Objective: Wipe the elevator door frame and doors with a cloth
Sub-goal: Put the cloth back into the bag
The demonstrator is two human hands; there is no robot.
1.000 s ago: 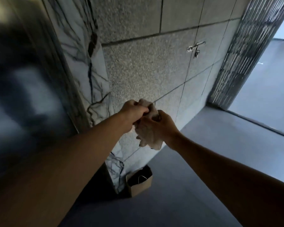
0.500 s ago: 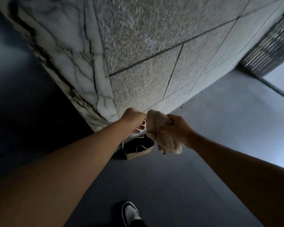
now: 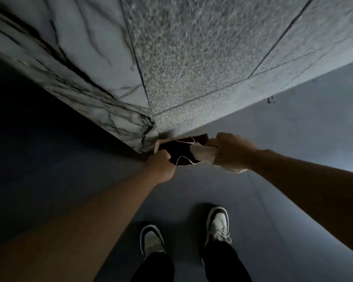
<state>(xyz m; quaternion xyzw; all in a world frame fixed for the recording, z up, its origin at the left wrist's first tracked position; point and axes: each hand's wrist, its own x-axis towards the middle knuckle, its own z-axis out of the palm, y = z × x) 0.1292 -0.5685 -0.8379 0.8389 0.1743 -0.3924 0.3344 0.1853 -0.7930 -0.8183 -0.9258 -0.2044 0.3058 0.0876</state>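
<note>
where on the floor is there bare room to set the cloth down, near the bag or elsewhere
Bare floor lies right of the paper bag, along the granite wall, and between bag and shoes. The marble corner is crowded: bag, left hand, and right hand with cloth.

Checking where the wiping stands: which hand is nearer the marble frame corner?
Left. The left hand grips the paper bag rim beside the marble frame corner; the right hand holds the cloth across the bag.
</note>
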